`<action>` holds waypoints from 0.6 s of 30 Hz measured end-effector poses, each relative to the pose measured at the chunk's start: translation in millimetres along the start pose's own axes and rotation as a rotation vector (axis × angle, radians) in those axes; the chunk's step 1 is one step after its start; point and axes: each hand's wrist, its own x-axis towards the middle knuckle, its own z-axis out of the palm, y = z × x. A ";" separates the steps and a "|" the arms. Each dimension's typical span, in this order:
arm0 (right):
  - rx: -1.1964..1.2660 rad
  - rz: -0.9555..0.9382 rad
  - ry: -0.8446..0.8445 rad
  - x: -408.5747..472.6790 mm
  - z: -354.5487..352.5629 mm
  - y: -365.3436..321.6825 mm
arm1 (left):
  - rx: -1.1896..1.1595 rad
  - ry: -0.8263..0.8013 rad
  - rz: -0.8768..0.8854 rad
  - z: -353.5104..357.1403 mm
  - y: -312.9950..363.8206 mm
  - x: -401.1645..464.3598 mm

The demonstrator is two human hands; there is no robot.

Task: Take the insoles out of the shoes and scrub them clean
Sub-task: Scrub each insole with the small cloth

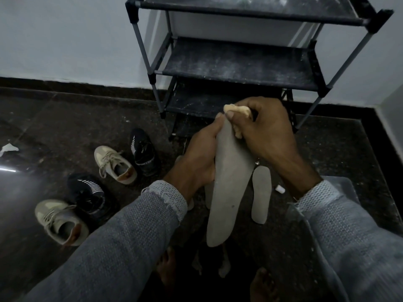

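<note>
Grey and flat, the insole point(229, 182) hangs above the dark floor point(54, 131) at the centre of the scene, its long axis running from the far end between the two hands down to the near end, which is free above the person's bare feet. The left hand point(200, 158) grips its left edge along the upper half, fingers curled round the rim, while the right hand point(261, 131) sits at the far tip, fingers closed on a pale wad of cloth or sponge point(237, 112) pressed against the insole's top end. By this reading the scrubbing is under way at the tip, and the coming stroke turns on one relation: nearly all the insole's length lies nearer than the right hand, so the wad would have to travel toward the person along the long axis while the left hand steadies the piece. A second insole point(260, 195) lies on the floor just right of the held one, and another is partly hidden behind it. Two beige sneakers point(115, 164) and two black shoes point(142, 151) stand on the floor to the left. A dusty black shoe rack point(237, 62) stands against the pale far wall.
</note>
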 end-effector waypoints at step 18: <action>0.068 0.112 0.050 -2.3 -4.0 10.9 | -0.041 -0.010 0.055 -8.8 6.9 4.7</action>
